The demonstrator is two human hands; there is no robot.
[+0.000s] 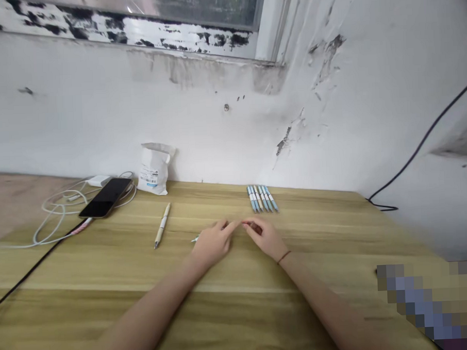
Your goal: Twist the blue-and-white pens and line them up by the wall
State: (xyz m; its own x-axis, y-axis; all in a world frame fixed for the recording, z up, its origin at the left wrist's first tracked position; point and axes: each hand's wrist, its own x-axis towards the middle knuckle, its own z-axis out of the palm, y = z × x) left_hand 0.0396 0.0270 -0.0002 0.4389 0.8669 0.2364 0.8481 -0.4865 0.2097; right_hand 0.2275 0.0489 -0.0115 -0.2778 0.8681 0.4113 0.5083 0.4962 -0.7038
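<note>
Near the middle of the table, my left hand (215, 241) is curled, with its index finger reaching toward my right hand (268, 239). The slim tip of a pen (195, 239) pokes out at the left side of my left hand; the rest is hidden beneath it. Pinched in my right hand is a small reddish-brown object (255, 226) with a red end, too blurred to name. My left fingertip meets or nearly meets that red end. Behind my right hand lies a row of several blue, white and cream pens (262, 198). One cream pen (162, 225) lies alone to the left.
At the back left a black phone (106, 198) rests among white cables (51, 216) and a white charger (98, 181). A white packet (155, 168) stands against the wall. Behind the wooden table (331, 294) rises a peeling wall; a black cable (418, 149) hangs at right.
</note>
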